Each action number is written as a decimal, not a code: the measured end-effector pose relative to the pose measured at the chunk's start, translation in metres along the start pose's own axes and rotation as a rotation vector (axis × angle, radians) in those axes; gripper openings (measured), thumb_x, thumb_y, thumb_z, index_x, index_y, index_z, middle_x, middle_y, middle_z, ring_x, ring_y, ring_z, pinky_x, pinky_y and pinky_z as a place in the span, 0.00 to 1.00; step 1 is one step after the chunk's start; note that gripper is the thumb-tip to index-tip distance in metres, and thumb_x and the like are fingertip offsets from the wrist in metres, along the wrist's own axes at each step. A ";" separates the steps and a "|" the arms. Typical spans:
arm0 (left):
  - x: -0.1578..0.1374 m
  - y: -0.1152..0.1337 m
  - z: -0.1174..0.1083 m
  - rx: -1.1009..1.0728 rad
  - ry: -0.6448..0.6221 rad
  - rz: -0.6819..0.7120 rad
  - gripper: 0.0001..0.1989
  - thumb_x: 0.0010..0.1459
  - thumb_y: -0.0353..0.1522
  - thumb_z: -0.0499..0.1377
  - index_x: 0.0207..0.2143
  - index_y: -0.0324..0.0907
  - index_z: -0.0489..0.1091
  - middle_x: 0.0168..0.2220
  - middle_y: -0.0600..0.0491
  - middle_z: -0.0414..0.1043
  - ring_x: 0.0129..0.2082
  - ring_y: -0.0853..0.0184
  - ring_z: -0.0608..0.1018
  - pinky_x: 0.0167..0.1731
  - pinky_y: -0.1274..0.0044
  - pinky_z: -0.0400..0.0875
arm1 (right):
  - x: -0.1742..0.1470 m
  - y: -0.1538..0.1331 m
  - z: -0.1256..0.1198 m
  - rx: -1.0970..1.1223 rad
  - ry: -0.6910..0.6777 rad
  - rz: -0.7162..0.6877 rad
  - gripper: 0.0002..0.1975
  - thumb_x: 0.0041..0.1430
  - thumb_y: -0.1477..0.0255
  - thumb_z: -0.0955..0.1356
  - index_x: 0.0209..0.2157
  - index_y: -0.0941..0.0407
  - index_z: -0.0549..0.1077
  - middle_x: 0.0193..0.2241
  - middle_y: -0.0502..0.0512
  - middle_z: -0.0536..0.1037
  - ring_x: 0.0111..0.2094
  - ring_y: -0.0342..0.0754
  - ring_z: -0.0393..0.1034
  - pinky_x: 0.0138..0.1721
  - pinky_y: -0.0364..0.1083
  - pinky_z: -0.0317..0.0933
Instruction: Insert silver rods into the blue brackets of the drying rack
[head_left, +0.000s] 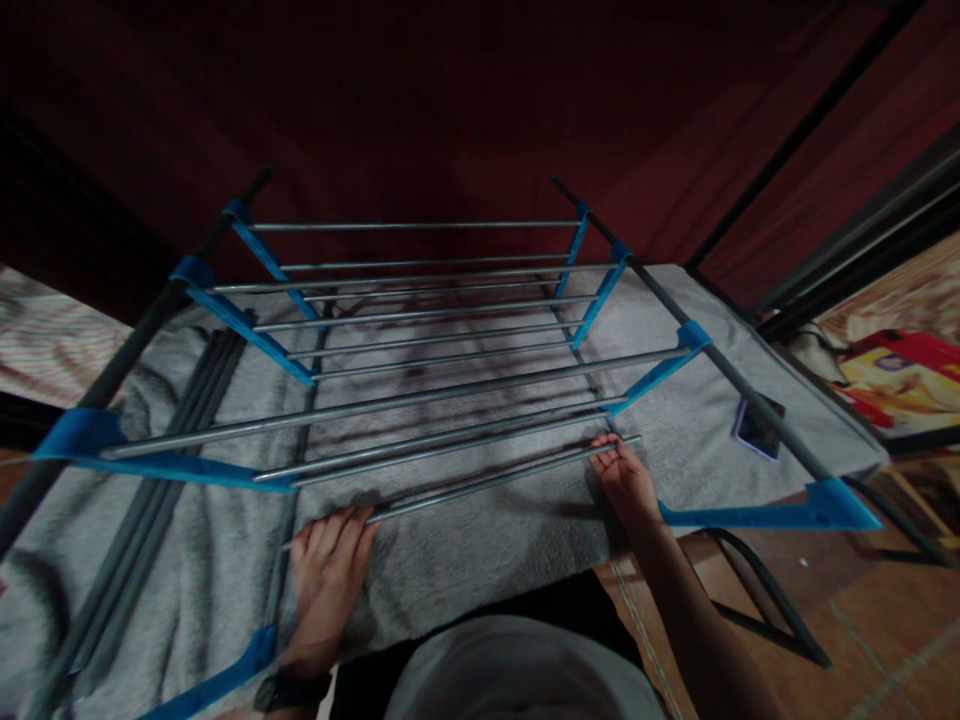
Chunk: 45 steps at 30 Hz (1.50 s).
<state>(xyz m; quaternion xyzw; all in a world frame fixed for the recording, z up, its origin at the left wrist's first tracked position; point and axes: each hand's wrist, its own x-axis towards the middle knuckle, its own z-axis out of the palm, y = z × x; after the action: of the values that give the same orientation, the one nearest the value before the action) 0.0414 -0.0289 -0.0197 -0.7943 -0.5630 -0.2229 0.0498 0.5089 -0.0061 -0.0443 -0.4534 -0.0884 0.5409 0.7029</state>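
Across the front of a rack frame with grey side poles and blue plastic brackets, I hold a loose thin metal rod [487, 483] in both hands. My left hand [330, 555] is closed over the rod near its left end, knuckles up. My right hand [621, 475] grips it near the right end, whose tip sticks out past the fingers. A blue bracket [772, 508] without rods lies beside my right wrist. Another bare blue bracket [214, 690] is below my left hand. Further back, several metal rods [405, 398] span pairs of blue brackets.
Several dark grey tubes [150, 520] lie on the grey blanket [480, 570] at left. A phone [759, 428] rests on it at right, beside a side pole [739, 380]. A red and yellow package [900, 375] is further right. A dark red curtain [420, 110] hangs behind the rack.
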 end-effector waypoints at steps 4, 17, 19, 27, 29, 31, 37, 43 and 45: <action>-0.003 -0.002 0.004 0.001 -0.011 -0.016 0.15 0.66 0.36 0.54 0.52 0.47 0.71 0.41 0.48 0.78 0.42 0.56 0.76 0.49 0.64 0.61 | 0.000 0.000 0.000 -0.004 0.004 0.010 0.03 0.64 0.67 0.68 0.38 0.49 0.75 0.38 0.47 0.79 0.42 0.41 0.76 0.47 0.42 0.72; -0.004 -0.002 0.003 -0.009 -0.004 -0.026 0.11 0.67 0.37 0.53 0.45 0.46 0.73 0.32 0.50 0.75 0.36 0.58 0.74 0.42 0.67 0.61 | 0.000 0.001 0.001 0.004 0.008 0.002 0.05 0.61 0.65 0.72 0.38 0.50 0.75 0.37 0.46 0.79 0.42 0.41 0.76 0.48 0.42 0.71; -0.005 -0.004 0.003 -0.004 -0.022 -0.023 0.11 0.66 0.35 0.53 0.45 0.46 0.74 0.33 0.50 0.75 0.37 0.57 0.74 0.43 0.66 0.61 | 0.000 0.002 0.001 0.017 0.003 0.004 0.04 0.62 0.66 0.70 0.38 0.51 0.75 0.37 0.47 0.79 0.42 0.41 0.76 0.47 0.42 0.72; -0.005 -0.006 0.003 0.032 -0.005 0.043 0.12 0.65 0.32 0.54 0.48 0.46 0.73 0.40 0.48 0.77 0.40 0.57 0.75 0.47 0.65 0.60 | 0.001 0.001 0.000 0.000 0.002 0.003 0.05 0.61 0.65 0.71 0.38 0.50 0.75 0.37 0.46 0.79 0.40 0.41 0.76 0.47 0.42 0.72; -0.003 -0.003 0.002 0.028 0.008 0.030 0.12 0.66 0.33 0.54 0.49 0.45 0.72 0.40 0.49 0.78 0.40 0.57 0.75 0.47 0.65 0.60 | 0.001 0.001 0.000 0.005 0.001 0.001 0.06 0.60 0.65 0.72 0.38 0.51 0.75 0.37 0.47 0.79 0.41 0.41 0.76 0.47 0.41 0.71; -0.002 -0.001 0.001 0.027 0.008 0.026 0.12 0.66 0.34 0.54 0.50 0.45 0.71 0.39 0.49 0.78 0.39 0.58 0.75 0.47 0.65 0.60 | 0.001 0.001 0.000 0.008 -0.005 0.000 0.08 0.59 0.64 0.73 0.38 0.51 0.75 0.37 0.46 0.79 0.41 0.41 0.75 0.47 0.41 0.71; 0.001 0.002 -0.001 0.045 0.007 0.041 0.13 0.67 0.35 0.55 0.51 0.44 0.72 0.37 0.50 0.78 0.39 0.58 0.76 0.48 0.66 0.60 | 0.001 0.000 0.000 0.033 -0.006 0.015 0.04 0.61 0.66 0.72 0.37 0.51 0.76 0.36 0.47 0.79 0.41 0.40 0.76 0.47 0.41 0.71; 0.003 0.004 -0.002 0.024 0.045 0.049 0.12 0.67 0.35 0.55 0.51 0.43 0.70 0.37 0.50 0.78 0.38 0.59 0.76 0.46 0.67 0.61 | 0.002 0.001 0.001 0.061 -0.001 0.014 0.03 0.63 0.68 0.70 0.37 0.51 0.76 0.36 0.48 0.80 0.40 0.41 0.76 0.46 0.41 0.72; 0.003 0.005 -0.002 0.027 0.064 0.060 0.12 0.67 0.35 0.56 0.50 0.43 0.70 0.36 0.50 0.77 0.37 0.59 0.76 0.44 0.67 0.61 | 0.002 0.001 0.000 0.059 0.000 0.011 0.03 0.63 0.68 0.70 0.37 0.51 0.76 0.36 0.47 0.80 0.40 0.41 0.76 0.45 0.41 0.72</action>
<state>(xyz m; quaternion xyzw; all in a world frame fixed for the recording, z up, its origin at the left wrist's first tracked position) 0.0463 -0.0287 -0.0154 -0.8026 -0.5398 -0.2391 0.0854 0.5087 -0.0040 -0.0459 -0.4328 -0.0697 0.5472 0.7130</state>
